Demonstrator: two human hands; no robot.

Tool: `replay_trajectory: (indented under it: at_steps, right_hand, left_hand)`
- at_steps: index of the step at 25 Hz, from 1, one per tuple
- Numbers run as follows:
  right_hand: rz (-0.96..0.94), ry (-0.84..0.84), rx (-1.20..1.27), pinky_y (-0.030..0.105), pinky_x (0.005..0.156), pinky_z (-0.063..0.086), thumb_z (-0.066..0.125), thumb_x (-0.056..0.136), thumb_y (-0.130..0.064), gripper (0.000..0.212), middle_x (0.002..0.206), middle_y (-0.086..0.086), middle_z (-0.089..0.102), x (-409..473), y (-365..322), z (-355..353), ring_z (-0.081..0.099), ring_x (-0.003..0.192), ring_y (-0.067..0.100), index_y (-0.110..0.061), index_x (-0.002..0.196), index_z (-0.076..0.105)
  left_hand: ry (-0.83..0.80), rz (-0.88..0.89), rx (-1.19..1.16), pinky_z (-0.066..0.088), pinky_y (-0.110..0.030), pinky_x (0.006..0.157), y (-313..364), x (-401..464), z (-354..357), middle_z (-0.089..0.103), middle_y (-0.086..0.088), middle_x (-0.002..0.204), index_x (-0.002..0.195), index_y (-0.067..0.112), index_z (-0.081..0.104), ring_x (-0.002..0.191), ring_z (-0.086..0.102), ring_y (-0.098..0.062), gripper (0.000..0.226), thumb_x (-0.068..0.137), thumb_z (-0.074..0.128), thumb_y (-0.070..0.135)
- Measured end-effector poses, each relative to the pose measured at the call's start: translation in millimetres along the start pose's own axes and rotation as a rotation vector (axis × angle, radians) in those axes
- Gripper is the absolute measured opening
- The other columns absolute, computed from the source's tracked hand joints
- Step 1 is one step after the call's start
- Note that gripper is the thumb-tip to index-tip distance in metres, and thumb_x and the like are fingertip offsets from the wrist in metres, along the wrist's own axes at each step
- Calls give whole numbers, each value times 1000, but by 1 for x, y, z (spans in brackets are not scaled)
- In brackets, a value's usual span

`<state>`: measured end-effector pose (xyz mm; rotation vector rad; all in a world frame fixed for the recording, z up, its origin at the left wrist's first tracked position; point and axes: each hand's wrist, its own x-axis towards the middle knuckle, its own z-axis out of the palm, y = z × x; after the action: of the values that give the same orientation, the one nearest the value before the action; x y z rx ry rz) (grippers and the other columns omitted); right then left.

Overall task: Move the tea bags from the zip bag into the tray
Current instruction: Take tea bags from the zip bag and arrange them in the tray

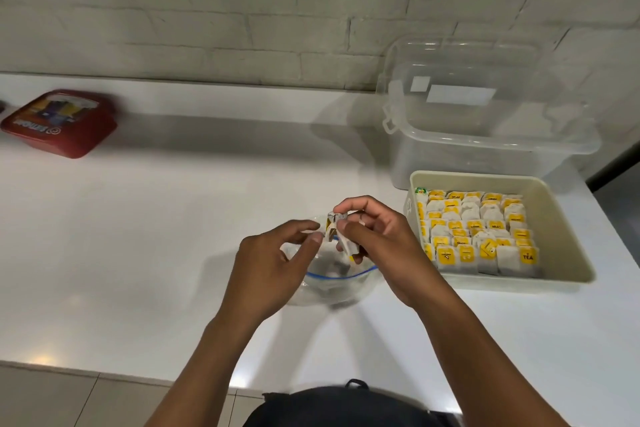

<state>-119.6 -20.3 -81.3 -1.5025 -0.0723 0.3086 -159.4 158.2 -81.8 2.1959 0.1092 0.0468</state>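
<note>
A clear zip bag [332, 288] with a blue seal strip lies on the white counter in front of me. Just above its mouth my right hand [381, 246] pinches a small bunch of tea bags [337, 232], white with yellow tags. My left hand [273, 263] grips the bag's left edge, its thumb and forefinger up against the bunch. To the right stands a beige tray [561, 229], its left part packed with several rows of tea bags [474, 232]; a strip along its right side is bare.
A clear plastic box [485, 121] with a latch stands behind the tray against the white brick wall. A red container [59, 125] sits at the far left of the counter. The counter's front edge runs across the lower left.
</note>
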Motion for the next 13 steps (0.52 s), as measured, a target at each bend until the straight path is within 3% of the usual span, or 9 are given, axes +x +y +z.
replay_trajectory:
  at_steps: [2, 4, 8, 11, 13]
  right_hand:
    - [5, -19, -7, 31, 61, 48, 61, 94, -8, 15, 81, 1, 70, -3, 0, 0, 64, 74, 17, -17, 105, 68]
    - [12, -37, 12, 30, 62, 50, 59, 95, -6, 17, 82, 2, 70, -5, 1, -2, 65, 75, 17, -16, 107, 67]
    - [7, -18, 96, 32, 57, 48, 61, 96, -13, 14, 84, 14, 70, -9, 0, -15, 61, 70, 23, -14, 109, 67]
    - [30, 37, 110, 30, 54, 46, 61, 97, -22, 15, 88, 18, 70, -12, 1, -30, 60, 71, 26, -15, 109, 67]
    - [76, 86, 142, 29, 53, 45, 57, 99, -28, 21, 85, 17, 67, -13, 0, -43, 59, 68, 26, -12, 108, 67]
  left_hand:
    - [-90, -88, -328, 49, -26, 63, 10, -2, 8, 72, 15, 102, 111, 41, 66, 71, 71, -8, 26, 86, 67, 48]
    - [-168, -99, -470, 51, -27, 61, 17, -4, 14, 70, 12, 104, 117, 39, 64, 78, 73, -15, 33, 85, 69, 43]
    - [-94, -9, -417, 49, -18, 63, 26, -3, 25, 71, 11, 83, 115, 31, 69, 64, 65, -7, 24, 94, 66, 19]
    - [-14, 24, -297, 54, -29, 66, 32, 0, 35, 73, 12, 80, 101, 31, 75, 68, 67, -10, 19, 99, 58, 22]
    - [25, 1, -251, 53, -28, 65, 37, 2, 44, 72, 13, 76, 86, 30, 75, 66, 66, -6, 21, 98, 59, 28]
